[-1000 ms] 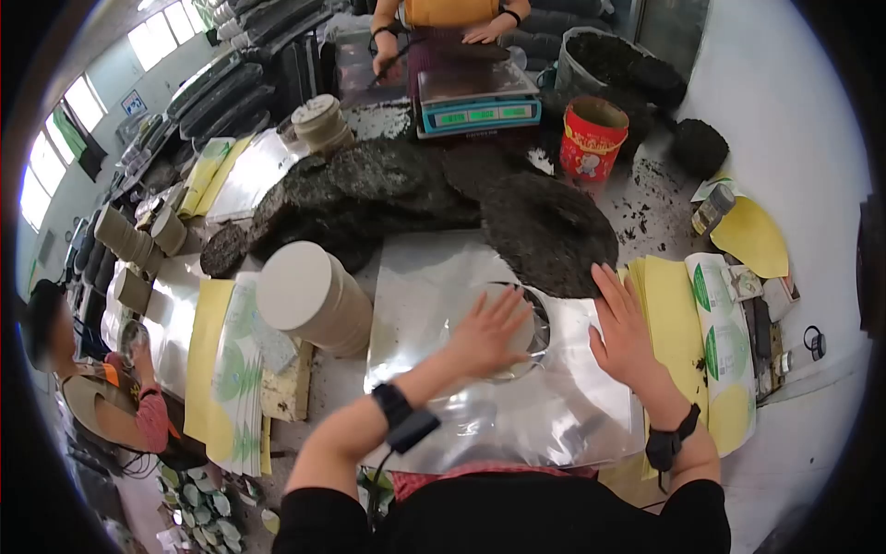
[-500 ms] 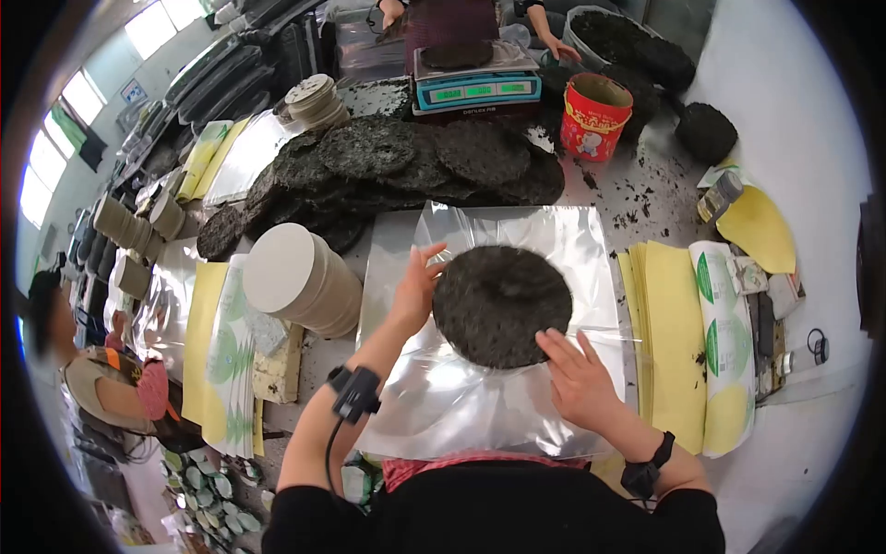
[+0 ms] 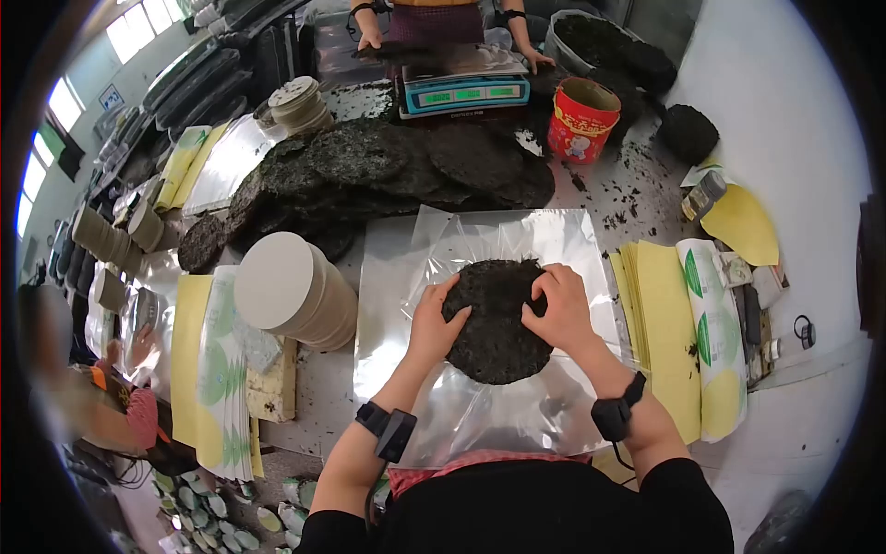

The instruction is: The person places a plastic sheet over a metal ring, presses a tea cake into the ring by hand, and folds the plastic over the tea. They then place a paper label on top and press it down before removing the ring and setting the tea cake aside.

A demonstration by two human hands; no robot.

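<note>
A round, dark, matted disc [image 3: 499, 323] lies over shiny clear film sheets [image 3: 397, 277] in front of me. My left hand [image 3: 437, 323] holds its left edge, thumb on top and fingers at the rim. At the upper right edge my right hand [image 3: 559, 307] pinches the disc between thumb and curled fingers. A stack of round grey discs [image 3: 281, 282] stands left of the film. Behind the film lies a long heap of similar dark discs [image 3: 360, 157].
Yellow and printed sheets lie at left [image 3: 189, 355] and right [image 3: 666, 332]. Beyond the heap are a blue scale [image 3: 466, 95], a red bucket [image 3: 583, 122] and a co-worker's hands [image 3: 369, 35]. Another person [image 3: 111, 397] is at far left.
My right hand has moved up from the disc's lower right edge to its upper right and closed on it. My left hand now grips the left edge. The co-worker holds a dark disc above the scale.
</note>
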